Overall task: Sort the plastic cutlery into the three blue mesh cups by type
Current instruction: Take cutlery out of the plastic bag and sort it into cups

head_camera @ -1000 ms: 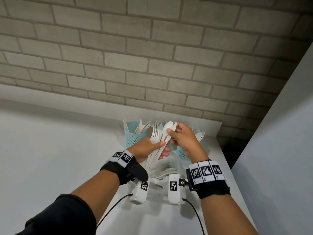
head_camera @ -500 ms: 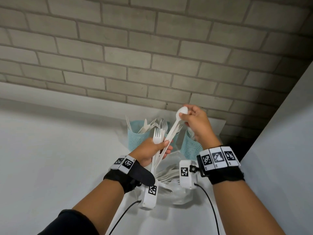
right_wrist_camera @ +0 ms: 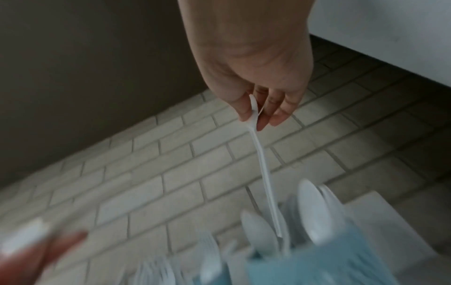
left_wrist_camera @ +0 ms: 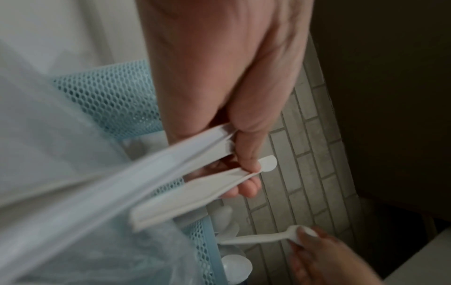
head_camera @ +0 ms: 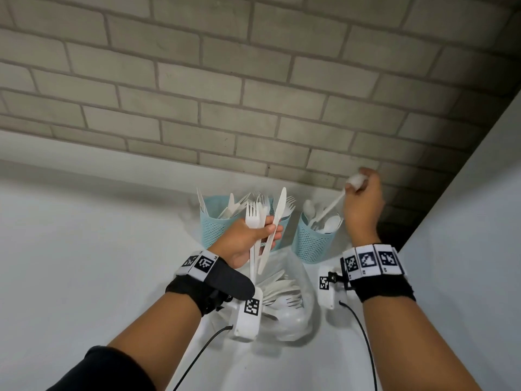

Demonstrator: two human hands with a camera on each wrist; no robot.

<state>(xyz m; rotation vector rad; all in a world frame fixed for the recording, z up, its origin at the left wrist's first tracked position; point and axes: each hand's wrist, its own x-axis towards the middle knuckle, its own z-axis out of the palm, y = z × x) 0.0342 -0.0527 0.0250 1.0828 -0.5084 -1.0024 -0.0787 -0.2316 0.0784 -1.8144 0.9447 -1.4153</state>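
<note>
Spoon [head_camera: 332, 206] pinched by its bowl end in the right hand [head_camera: 363, 204], handle slanting down into the spoon cup [head_camera: 311, 244], the blue mesh cup standing rightmost on the white desk [head_camera: 84, 249] below a grey brick wall [head_camera: 253, 80]. Handle tip already among the other white spoons inside that cup, seen clearly from the right wrist view, thumb and fingertips [right_wrist_camera: 246, 111] closed on the bowl. Left of the spoon cup, a second mesh cup [head_camera: 211, 230] holding knives; a third cup with forks directly behind the left hand, mostly hidden. Left hand [head_camera: 245, 238] just left of the spoon cup, grip curled around a bundle of forks [head_camera: 252, 214] and a knife [head_camera: 275, 221], tines and blade pointing up. In front of the spoon cup, nearer the person, a clear plastic bag [head_camera: 293, 306] with more unsorted white cutlery. To finish this step well, probably: keep the handle steered between the standing spoons, lower until it bears on the bottom, then release the pinch so the bowl stays up and rests against the rim. Risk, as a judgement: a light mesh cup tipping if the handle pushes sideways on its wall. Bundle in the left hand best kept steady and clear of the cups meanwhile.
</note>
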